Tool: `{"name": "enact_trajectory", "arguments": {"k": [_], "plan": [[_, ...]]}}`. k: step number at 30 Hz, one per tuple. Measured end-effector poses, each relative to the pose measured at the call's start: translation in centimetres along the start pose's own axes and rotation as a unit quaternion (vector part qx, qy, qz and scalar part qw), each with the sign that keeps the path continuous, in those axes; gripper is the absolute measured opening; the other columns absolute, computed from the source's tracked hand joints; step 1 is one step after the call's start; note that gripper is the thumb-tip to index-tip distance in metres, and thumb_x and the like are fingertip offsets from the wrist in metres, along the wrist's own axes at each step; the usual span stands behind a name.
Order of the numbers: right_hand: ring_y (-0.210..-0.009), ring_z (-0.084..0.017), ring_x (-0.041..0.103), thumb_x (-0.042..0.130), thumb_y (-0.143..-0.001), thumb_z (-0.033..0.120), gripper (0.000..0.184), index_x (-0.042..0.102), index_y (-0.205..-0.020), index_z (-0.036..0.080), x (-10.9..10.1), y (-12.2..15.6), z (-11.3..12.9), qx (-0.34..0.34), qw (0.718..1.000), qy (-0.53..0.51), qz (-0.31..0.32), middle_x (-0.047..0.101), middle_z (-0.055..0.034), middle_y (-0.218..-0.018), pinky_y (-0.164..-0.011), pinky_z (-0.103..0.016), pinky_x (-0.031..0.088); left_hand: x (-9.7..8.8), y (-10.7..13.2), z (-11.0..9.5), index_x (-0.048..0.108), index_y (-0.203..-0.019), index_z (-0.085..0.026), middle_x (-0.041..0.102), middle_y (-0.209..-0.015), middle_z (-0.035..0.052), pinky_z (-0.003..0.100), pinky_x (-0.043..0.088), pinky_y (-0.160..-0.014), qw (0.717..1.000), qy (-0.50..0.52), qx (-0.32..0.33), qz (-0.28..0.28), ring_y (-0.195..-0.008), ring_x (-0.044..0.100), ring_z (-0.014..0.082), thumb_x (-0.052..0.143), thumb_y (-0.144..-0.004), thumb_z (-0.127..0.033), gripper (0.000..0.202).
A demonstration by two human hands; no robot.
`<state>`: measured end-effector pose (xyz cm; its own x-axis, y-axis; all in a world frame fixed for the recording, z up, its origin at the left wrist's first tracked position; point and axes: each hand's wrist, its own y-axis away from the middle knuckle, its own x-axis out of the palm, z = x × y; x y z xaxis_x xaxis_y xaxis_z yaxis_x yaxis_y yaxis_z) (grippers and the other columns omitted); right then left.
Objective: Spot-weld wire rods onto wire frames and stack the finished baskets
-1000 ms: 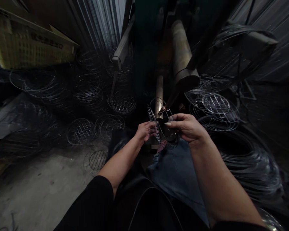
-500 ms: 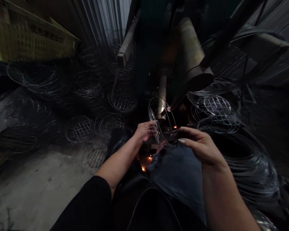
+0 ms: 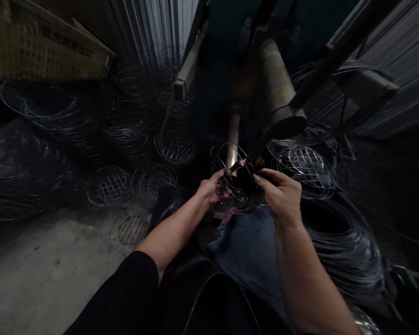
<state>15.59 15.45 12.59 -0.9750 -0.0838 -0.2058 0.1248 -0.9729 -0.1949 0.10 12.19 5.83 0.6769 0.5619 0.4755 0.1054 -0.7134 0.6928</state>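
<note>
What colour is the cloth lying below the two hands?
The denim-like cloth is faded blue, shown best in the head view.

- The camera rides on the person's head, facing forward and down.
- It sits close above the left hand (image 3: 211, 190), the right hand (image 3: 281, 197) and the wire frame (image 3: 230, 158). The floor (image 3: 38, 279) fills the lower left.

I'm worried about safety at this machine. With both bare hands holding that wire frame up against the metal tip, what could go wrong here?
First, the left hand and right hand grip the wire frame bare, very close to the machine tip, so fingers could be pinched or burned. Second, the wire coil lies right beside the right forearm and might snag it.
</note>
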Motion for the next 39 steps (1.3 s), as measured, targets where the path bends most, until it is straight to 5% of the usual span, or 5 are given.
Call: {"name": "enact_trajectory", "arguments": {"k": [8,23,29,34,39], "plan": [[-0.065,-0.015,0.060,0.078,-0.066,0.032,0.022,0.074,-0.081,0.017,0.5,-0.1,0.1,-0.025,0.999,0.028,-0.024,0.069,-0.0013,-0.071,-0.062,-0.028,0.049,-0.4,0.6,0.4,0.060,-0.096,-0.010,0.058,-0.060,0.0050,0.026,0.049,-0.047,1.000,0.007,-0.026,-0.006,-0.050,0.061,0.0175,0.061,-0.080,-0.054,0.047],[-0.056,-0.013,0.057,0.082,-0.054,0.032,0.034,0.073,-0.081,0.014,0.8,-0.2,0.5,0.045,0.999,0.003,-0.021,0.066,0.0002,-0.066,-0.058,-0.028,0.049,-1.1,-0.2,0.8,0.058,-0.095,-0.012,0.059,-0.062,0.0065,0.027,0.049,-0.046,0.999,-0.014,-0.049,0.003,-0.053,0.063,0.0207,0.071,-0.067,-0.062,0.059],[-0.055,-0.014,0.056,0.082,-0.052,0.034,0.033,0.073,-0.077,0.014,0.9,0.4,1.5,0.044,0.998,0.031,-0.011,0.065,0.0001,-0.062,-0.055,-0.027,0.046,-1.2,0.1,0.5,0.055,-0.091,-0.013,0.057,-0.061,0.0053,0.026,0.046,-0.044,0.998,-0.023,-0.050,0.028,-0.054,0.064,0.0218,0.065,-0.075,-0.054,0.046],[-0.078,-0.026,0.067,0.078,-0.059,0.043,0.034,0.075,-0.081,0.018,-2.6,5.0,1.0,0.003,0.982,0.177,0.063,0.073,-0.0067,-0.080,-0.078,-0.041,0.053,-2.9,1.3,2.1,0.057,-0.081,-0.013,0.059,-0.064,0.0048,0.029,0.050,-0.052,0.997,-0.008,-0.003,0.081,-0.054,0.062,0.0184,0.074,-0.067,-0.033,0.030],[-0.084,-0.030,0.068,0.062,-0.080,0.033,0.017,0.072,-0.088,0.023,-5.3,14.6,-0.5,-0.179,0.931,0.317,-0.007,0.072,-0.0106,-0.089,-0.082,-0.047,0.054,-4.8,2.9,6.7,0.055,-0.083,-0.015,0.055,-0.063,-0.0042,0.019,0.039,-0.051,0.995,-0.003,0.100,0.025,-0.052,0.050,0.0077,0.083,-0.047,-0.010,0.046]]}}
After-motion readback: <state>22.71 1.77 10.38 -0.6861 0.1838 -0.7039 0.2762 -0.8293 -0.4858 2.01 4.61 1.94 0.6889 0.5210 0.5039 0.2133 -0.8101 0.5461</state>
